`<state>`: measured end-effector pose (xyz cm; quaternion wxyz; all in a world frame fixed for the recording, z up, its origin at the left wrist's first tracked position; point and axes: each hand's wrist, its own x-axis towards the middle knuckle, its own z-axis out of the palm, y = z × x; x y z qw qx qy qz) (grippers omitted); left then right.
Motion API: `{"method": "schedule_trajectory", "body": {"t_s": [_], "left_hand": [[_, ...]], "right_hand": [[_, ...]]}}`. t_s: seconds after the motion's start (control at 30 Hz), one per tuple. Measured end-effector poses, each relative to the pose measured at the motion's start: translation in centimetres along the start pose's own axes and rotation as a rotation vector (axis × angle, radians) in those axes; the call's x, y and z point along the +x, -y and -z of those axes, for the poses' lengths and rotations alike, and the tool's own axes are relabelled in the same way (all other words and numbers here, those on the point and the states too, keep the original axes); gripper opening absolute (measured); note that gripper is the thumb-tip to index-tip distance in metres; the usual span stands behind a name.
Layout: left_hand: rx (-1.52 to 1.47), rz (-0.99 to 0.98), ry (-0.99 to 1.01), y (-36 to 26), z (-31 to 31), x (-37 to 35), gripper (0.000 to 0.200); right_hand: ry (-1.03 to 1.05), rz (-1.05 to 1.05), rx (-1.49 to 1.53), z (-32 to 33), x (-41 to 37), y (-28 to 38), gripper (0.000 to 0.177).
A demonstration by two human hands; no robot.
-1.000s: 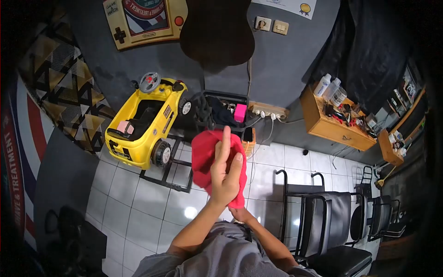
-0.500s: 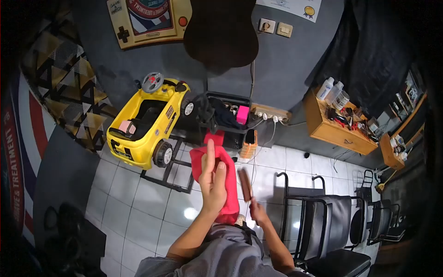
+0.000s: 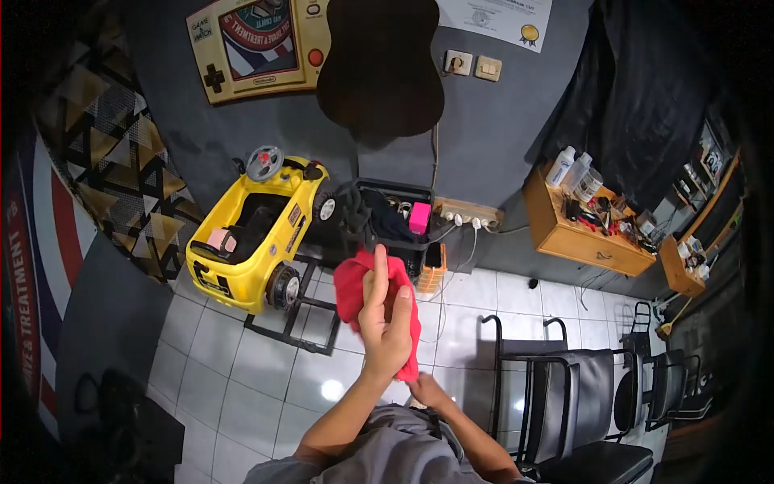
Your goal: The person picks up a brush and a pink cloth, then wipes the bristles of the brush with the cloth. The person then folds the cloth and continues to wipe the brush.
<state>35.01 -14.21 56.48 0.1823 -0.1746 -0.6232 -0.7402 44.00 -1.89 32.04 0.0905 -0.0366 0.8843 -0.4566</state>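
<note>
A red cloth item (image 3: pixel 409 335) hangs at my left hand (image 3: pixel 385 335), in front of my body. My left index finger and thumb point up and away, while the other fingers go in behind the red fabric and are partly hidden. Beside the lower end of the cloth is my right hand (image 3: pixel 429 392), its fingers closed. The brown brush that it held a moment ago is out of sight, apparently behind the cloth.
Ahead on the tiled floor (image 3: pixel 314 379) are a yellow toy car (image 3: pixel 278 234), a black crate (image 3: pixel 427 194) and an orange box (image 3: pixel 432 278). To the right, black chairs (image 3: pixel 588 395) stand below a wooden shelf (image 3: pixel 584 246) with bottles (image 3: pixel 560 167).
My right hand has moved left and slightly down to the cloth, and the brush has gone from sight. The cloth's lower end has risen. The view has shifted slightly.
</note>
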Motion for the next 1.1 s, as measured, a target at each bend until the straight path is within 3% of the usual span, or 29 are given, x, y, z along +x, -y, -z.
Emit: {"method": "schedule_trajectory", "body": {"t_s": [0.07,0.13,0.2,0.3,0.33,0.37,0.4,0.47,0.53,0.6,0.67,0.7,0.73,0.8,0.9,0.97,1.03,1.07,1.1], "left_hand": [[-0.041,-0.035,-0.041,-0.3,-0.1,0.6,0.055],[-0.131,0.005,-0.095,-1.6,0.0,1.2,0.055],[-0.163,-0.06,-0.147,-2.0,0.6,1.8,0.056],[-0.018,-0.102,-0.154,-2.5,1.6,1.9,0.059],[0.044,-0.121,-0.151,-2.2,1.8,1.7,0.06],[0.105,-0.135,-0.142,-1.9,1.9,1.3,0.061],[0.083,-0.084,-0.167,-1.5,1.8,0.8,0.062],[0.039,0.012,-0.221,-0.7,1.2,-0.2,0.063],[0.177,-0.009,-0.205,-0.3,0.8,-1.2,0.063],[0.218,-0.024,-0.218,0.5,0.1,-1.9,0.063],[0.181,-0.027,-0.236,1.3,-0.4,-2.1,0.064],[0.207,-0.054,-0.243,1.3,-0.6,-1.9,0.064],[0.234,-0.08,-0.253,1.3,-0.7,-1.7,0.064],[0.003,0.039,-0.266,1.0,-0.9,-1.2,0.064],[-0.079,0.026,-0.256,0.4,-0.6,0.2,0.065],[-0.168,0.01,-0.27,-0.2,-0.5,1.2,0.064],[-0.252,0.011,-0.296,-1.2,-0.3,1.8,0.065],[-0.269,0.027,-0.312,-2.2,-0.5,2.1,0.063],[-0.307,0.036,-0.295,-2.0,-0.1,2.1,0.063]], "right_hand": [[0.341,0.035,-0.42,-5.2,-0.7,-10.1,0.047],[0.389,-0.536,-0.342,-6.1,-2.9,-12.4,0.061],[0.642,-0.484,-0.4,-7.6,-5.2,-22.1,0.072],[0.38,-0.731,-0.29,-6.4,-4.4,-21.9,0.078],[0.248,-0.703,-0.284,-6.4,-3.3,-21.9,0.079],[0.117,-0.684,-0.094,-6.1,-3.3,-22.1,0.074],[-0.017,-0.662,0.094,-3.4,-2.8,-17.2,0.071],[-0.049,-0.648,0.642,1.1,-1.2,-7.1,0.063],[0.011,-0.477,1.121,4.5,-1.1,0.5,0.055],[0.029,-0.311,1.257,7.0,-2.0,8.0,0.058],[0.157,-0.243,1.297,6.7,-2.6,9.8,0.058],[0.26,-0.255,1.083,7.1,-2.8,11.0,0.058],[0.278,-0.129,1.186,6.0,-2.1,11.5,0.056],[0.188,-0.194,0.798,3.9,-0.5,8.7,0.062],[0.094,-0.037,0.257,-0.9,0.8,1.2,0.055],[0.23,-0.079,-0.246,-6.4,0.4,-10.5,0.051],[0.524,-0.144,-0.492,-15.3,-1.4,-29.9,0.054],[0.596,-0.499,-0.425,-10.4,-2.8,-22.8,0.065],[0.595,-0.493,-0.427,-10.3,-2.4,-22.5,0.065]]}}
